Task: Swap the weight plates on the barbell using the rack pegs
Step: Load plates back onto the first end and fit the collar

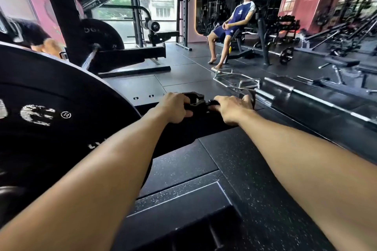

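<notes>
A gym with pink walls and big windows, black rubber floor (234, 169) underfoot, a wall mirror ahead. Someone sits on a bench (234, 47) over by that mirror, well apart from the work.

Both arms reach out together to a black clamp collar (199, 101). The left hand (176, 108) is curled around its near side, and the right hand (232, 109) grips the other side, fingers folded over it. Whether the collar sits on the bar's end or is already free, I cannot tell; the hands hide the bar there.

A large black weight plate (51, 112) fills the left, standing upright just beside the left forearm, apparently still on the barbell. Farther back, another plate (102, 34) hangs on the rack (61, 16), with a steel bar end (90, 55) poking toward us.

By my reckoning this is early: the collar is being dealt with, the big plate has not been slid off, and the swap onto the rack pegs is all still ahead.
</notes>
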A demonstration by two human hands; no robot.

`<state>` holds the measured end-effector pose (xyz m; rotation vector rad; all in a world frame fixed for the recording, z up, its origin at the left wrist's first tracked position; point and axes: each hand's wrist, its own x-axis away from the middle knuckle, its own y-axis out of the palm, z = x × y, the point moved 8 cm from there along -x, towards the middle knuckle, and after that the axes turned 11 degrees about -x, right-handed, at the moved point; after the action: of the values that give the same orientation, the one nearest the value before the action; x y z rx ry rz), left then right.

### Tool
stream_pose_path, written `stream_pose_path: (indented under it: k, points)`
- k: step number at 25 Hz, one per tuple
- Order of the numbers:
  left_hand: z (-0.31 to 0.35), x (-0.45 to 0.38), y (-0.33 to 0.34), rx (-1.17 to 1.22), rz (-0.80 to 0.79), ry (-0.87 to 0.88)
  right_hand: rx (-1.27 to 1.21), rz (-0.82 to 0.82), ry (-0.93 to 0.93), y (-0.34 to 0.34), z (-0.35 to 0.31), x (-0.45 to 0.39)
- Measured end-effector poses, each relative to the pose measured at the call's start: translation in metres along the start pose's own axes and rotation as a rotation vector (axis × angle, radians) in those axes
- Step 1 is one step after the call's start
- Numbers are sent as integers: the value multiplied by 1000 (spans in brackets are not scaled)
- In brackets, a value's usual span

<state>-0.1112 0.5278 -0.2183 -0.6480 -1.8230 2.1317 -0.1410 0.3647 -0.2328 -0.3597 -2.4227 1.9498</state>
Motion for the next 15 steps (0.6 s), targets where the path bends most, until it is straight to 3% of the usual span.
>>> stream_pose_path:
  k: [9,15]
  points:
    - [17,52,-34,25,60,78,22,118,-137,-42,-15,52]
    - [9,135,-73,-40,80,74,-108,75,-187,-60,-53,115]
